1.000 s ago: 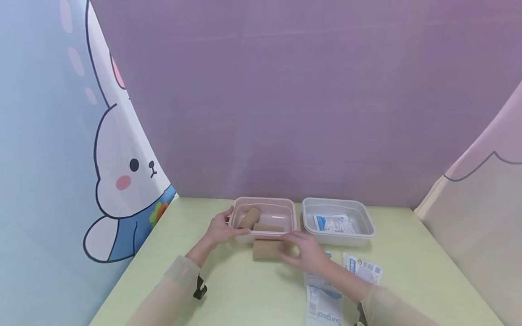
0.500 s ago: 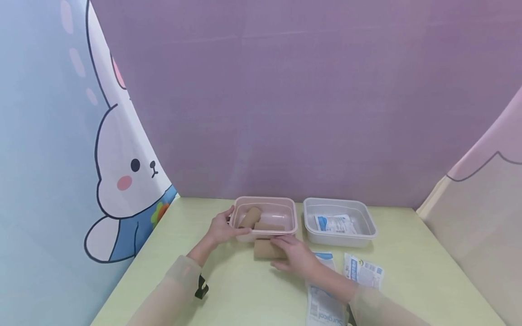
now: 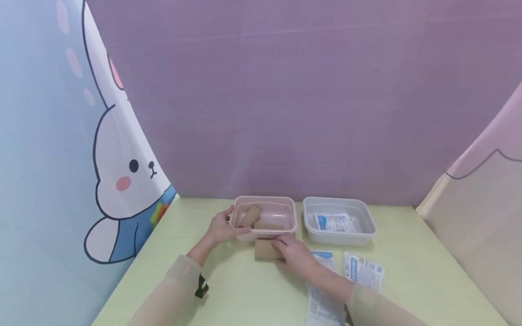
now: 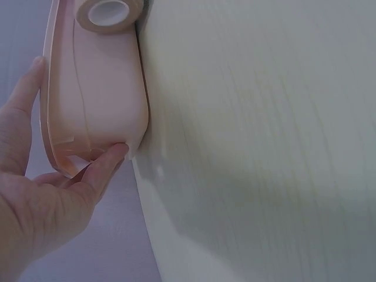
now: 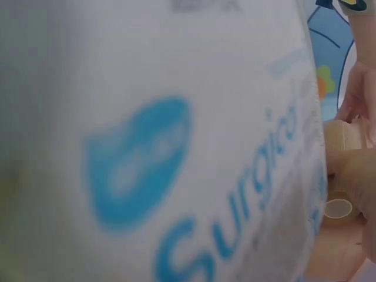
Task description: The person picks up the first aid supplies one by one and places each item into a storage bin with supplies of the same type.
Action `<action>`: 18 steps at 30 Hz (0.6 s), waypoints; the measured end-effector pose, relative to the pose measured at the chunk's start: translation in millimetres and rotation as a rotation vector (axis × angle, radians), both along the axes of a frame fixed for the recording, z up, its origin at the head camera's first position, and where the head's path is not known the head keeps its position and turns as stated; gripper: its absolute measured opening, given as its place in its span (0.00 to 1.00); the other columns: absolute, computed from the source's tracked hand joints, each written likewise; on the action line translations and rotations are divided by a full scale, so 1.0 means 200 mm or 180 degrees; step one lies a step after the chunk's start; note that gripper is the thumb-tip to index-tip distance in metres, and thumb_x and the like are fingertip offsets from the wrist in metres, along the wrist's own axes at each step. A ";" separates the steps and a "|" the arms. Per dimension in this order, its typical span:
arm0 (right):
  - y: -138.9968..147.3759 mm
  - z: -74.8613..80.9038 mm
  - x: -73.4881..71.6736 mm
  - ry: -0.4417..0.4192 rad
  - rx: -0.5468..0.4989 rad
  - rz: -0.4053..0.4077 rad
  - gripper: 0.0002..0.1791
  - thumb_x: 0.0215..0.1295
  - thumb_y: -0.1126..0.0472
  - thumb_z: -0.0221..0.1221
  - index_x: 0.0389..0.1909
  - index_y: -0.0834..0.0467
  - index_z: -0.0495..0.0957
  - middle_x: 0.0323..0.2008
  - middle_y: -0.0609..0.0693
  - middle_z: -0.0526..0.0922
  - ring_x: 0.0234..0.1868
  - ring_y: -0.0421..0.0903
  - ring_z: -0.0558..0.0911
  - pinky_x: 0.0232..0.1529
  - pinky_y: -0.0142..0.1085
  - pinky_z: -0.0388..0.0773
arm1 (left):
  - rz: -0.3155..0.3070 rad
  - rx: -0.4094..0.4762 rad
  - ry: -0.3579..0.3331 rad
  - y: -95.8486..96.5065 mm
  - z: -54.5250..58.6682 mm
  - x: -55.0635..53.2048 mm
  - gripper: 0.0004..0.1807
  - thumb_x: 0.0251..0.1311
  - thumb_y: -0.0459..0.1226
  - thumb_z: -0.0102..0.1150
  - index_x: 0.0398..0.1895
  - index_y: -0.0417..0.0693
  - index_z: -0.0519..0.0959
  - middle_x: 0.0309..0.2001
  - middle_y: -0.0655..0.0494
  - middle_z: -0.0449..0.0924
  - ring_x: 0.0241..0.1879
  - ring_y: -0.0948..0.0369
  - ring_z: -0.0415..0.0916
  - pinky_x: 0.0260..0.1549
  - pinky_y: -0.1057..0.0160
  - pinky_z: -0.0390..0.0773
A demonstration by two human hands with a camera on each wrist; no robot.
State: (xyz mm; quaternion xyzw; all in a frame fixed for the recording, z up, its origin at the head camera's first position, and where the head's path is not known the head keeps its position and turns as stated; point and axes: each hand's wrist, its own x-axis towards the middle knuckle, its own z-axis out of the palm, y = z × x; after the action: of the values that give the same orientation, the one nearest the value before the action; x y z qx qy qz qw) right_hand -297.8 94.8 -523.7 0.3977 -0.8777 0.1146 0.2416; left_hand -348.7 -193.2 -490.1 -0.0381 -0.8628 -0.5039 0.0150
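My left hand (image 3: 221,230) grips the front left corner of a pink plastic box (image 3: 281,213); in the left wrist view its thumb and fingers reach around the rim and the side wall. Two tan bandage rolls (image 3: 250,216) lie inside that box. A third bandage roll (image 3: 265,249) lies on its side along the box's front. My right hand (image 3: 295,256) holds this roll by its right end, fingers over the top and thumb low at the near side. The left wrist view shows the white core in the end of a roll (image 4: 135,17).
Right of the pink box stands a white plastic box (image 3: 338,239) with a white and blue packet (image 3: 336,223) inside. Under my right forearm lie flat packets, one (image 3: 324,303) lettered "Surgical", another (image 3: 364,273) farther right. A packet (image 5: 235,117) fills much of the right wrist view.
My right hand has shifted left onto the right end of the front roll, and its fingers have closed on it. My left hand stays at the pink box's corner.
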 end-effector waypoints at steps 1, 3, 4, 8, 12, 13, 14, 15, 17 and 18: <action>0.01 0.01 0.01 -0.0040 -0.0027 0.0005 0.32 0.50 0.58 0.82 0.57 0.60 0.84 0.56 0.53 0.87 0.58 0.51 0.85 0.62 0.42 0.85 | -0.0002 0.0000 -0.0007 0.00 0.00 0.00 0.64 0.48 0.47 0.87 0.83 0.36 0.57 0.65 0.30 0.80 0.62 0.41 0.82 0.58 0.49 0.86; 0.03 0.04 0.02 -0.0124 -0.0086 -0.0005 0.32 0.49 0.58 0.82 0.57 0.60 0.84 0.56 0.53 0.87 0.58 0.51 0.85 0.61 0.42 0.86 | -0.0007 -0.0005 -0.0018 0.00 0.00 0.00 0.64 0.48 0.47 0.87 0.83 0.36 0.57 0.65 0.30 0.80 0.63 0.41 0.82 0.58 0.49 0.87; 0.04 0.06 0.03 -0.0163 -0.0116 -0.0008 0.32 0.49 0.58 0.82 0.57 0.59 0.84 0.56 0.53 0.86 0.58 0.51 0.85 0.61 0.42 0.86 | -0.0012 -0.0014 -0.0019 0.00 0.00 0.00 0.64 0.48 0.47 0.87 0.83 0.36 0.57 0.66 0.30 0.80 0.63 0.41 0.82 0.57 0.50 0.87; 0.10 0.11 0.05 -0.0209 -0.0241 -0.0017 0.33 0.48 0.58 0.82 0.58 0.59 0.83 0.57 0.53 0.85 0.58 0.50 0.85 0.60 0.41 0.86 | -0.0007 0.0007 -0.0045 -0.01 0.00 0.00 0.64 0.47 0.47 0.87 0.83 0.37 0.56 0.66 0.29 0.79 0.64 0.40 0.82 0.55 0.51 0.88; 0.17 0.18 0.05 -0.0083 -0.0439 0.0018 0.35 0.45 0.60 0.83 0.57 0.61 0.84 0.53 0.53 0.87 0.53 0.49 0.86 0.55 0.40 0.88 | -0.0037 0.0008 -0.0024 -0.02 0.01 0.00 0.64 0.48 0.46 0.87 0.83 0.36 0.56 0.66 0.28 0.78 0.63 0.39 0.82 0.52 0.53 0.88; 0.19 0.20 0.05 -0.0049 -0.0486 0.0013 0.34 0.44 0.60 0.83 0.56 0.62 0.85 0.51 0.53 0.87 0.51 0.48 0.85 0.53 0.39 0.89 | -0.0045 0.0008 -0.0025 -0.02 0.01 0.00 0.64 0.48 0.46 0.87 0.83 0.36 0.56 0.67 0.28 0.78 0.63 0.40 0.82 0.52 0.54 0.88; 0.21 0.22 0.05 -0.0006 -0.0533 0.0001 0.34 0.43 0.61 0.83 0.55 0.62 0.85 0.49 0.53 0.87 0.49 0.48 0.85 0.51 0.39 0.89 | -0.0056 0.0004 -0.0019 -0.02 0.01 0.00 0.64 0.48 0.46 0.87 0.83 0.36 0.56 0.67 0.28 0.78 0.63 0.40 0.82 0.52 0.54 0.88; 0.23 0.24 0.05 0.0029 -0.0566 -0.0031 0.34 0.42 0.61 0.84 0.54 0.62 0.85 0.48 0.52 0.87 0.48 0.48 0.85 0.50 0.38 0.89 | -0.0064 -0.0004 -0.0016 -0.02 0.01 0.00 0.64 0.48 0.47 0.86 0.83 0.36 0.56 0.67 0.28 0.78 0.63 0.40 0.82 0.52 0.54 0.88; 0.27 0.28 0.04 0.0084 -0.0625 -0.0088 0.33 0.41 0.61 0.83 0.53 0.62 0.86 0.46 0.53 0.87 0.46 0.48 0.86 0.48 0.38 0.90 | -0.0064 0.0001 -0.0036 -0.01 0.00 0.00 0.64 0.49 0.47 0.86 0.83 0.36 0.56 0.68 0.29 0.77 0.64 0.41 0.81 0.53 0.54 0.88; 0.28 0.30 0.03 0.0118 -0.0636 -0.0123 0.32 0.41 0.61 0.83 0.52 0.62 0.86 0.45 0.52 0.87 0.46 0.48 0.86 0.47 0.38 0.90 | -0.0065 0.0012 -0.0047 -0.01 0.00 0.00 0.64 0.49 0.47 0.86 0.84 0.37 0.56 0.68 0.29 0.77 0.64 0.41 0.81 0.54 0.54 0.88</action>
State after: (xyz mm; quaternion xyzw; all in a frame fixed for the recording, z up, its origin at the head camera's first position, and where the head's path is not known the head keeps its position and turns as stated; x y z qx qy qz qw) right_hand -292.0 151.1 -463.9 0.3568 -0.8647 0.1895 0.2985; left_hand -349.1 -195.3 -489.2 -0.0432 -0.8615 -0.5059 0.0035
